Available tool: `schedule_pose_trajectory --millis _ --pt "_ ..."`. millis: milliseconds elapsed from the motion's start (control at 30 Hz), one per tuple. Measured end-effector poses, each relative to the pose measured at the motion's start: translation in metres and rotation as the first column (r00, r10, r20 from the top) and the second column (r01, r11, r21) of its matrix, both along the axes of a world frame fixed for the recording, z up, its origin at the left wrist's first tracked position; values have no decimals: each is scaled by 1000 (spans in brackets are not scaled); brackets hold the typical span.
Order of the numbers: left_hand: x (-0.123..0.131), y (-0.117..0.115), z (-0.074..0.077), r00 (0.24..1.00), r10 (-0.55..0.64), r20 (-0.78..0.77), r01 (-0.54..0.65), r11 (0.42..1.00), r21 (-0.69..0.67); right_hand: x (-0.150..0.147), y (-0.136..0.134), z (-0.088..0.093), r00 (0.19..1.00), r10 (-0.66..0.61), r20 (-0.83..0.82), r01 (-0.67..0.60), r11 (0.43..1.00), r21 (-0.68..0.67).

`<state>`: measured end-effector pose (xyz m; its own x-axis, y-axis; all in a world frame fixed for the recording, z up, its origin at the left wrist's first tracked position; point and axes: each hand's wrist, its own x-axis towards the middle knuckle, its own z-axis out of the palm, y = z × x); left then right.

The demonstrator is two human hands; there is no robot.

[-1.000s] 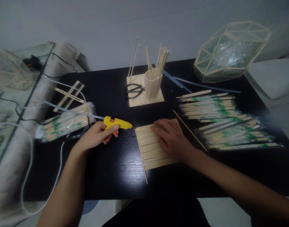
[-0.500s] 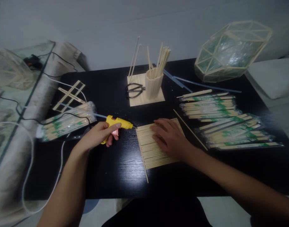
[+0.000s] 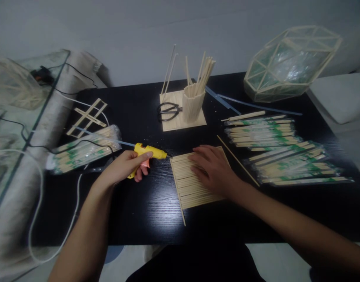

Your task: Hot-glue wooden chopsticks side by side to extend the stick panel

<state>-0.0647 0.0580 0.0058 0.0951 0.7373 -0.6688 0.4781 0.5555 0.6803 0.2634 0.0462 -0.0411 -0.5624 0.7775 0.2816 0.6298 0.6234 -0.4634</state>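
My left hand (image 3: 125,167) is closed around a yellow glue gun (image 3: 149,153), whose nozzle touches the upper left corner of a flat panel of wooden sticks (image 3: 188,184). A clear glue stick pokes out of the gun's back toward the left. My right hand (image 3: 215,169) lies flat on the panel with fingers spread, pressing it to the black table (image 3: 144,211). One loose stick (image 3: 178,196) runs along the panel's left edge.
Wrapped chopstick packs (image 3: 282,150) lie at the right, another pack (image 3: 82,150) at the left. A stick cup (image 3: 193,103) and black scissors (image 3: 168,111) sit on a wooden base behind. A stick-framed polyhedron (image 3: 288,62) stands at the back right. Cables hang at the left.
The glue gun has shifted right, and its nozzle now reaches the panel's upper left corner. My right hand stays flat on the sticks.
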Motion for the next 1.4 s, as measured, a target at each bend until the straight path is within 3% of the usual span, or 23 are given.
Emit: schedule_pose_trajectory --millis 300,567,1133,1400 --pt "2 0 1 1000 25 19 -25 1000 -11 0 1 -2 1000 5 -18 -5 1000 21" --pt "0 0 -2 998 -23 56 22 1000 9 1 1 -1 1000 5 -12 -5 1000 3" --pt "4 -3 -2 997 67 48 -68 998 11 -1 1 -1 1000 -11 -9 11 1000 -1" --pt "4 -3 -4 998 46 50 -47 999 27 -2 1 -1 999 -15 -31 14 1000 -15"
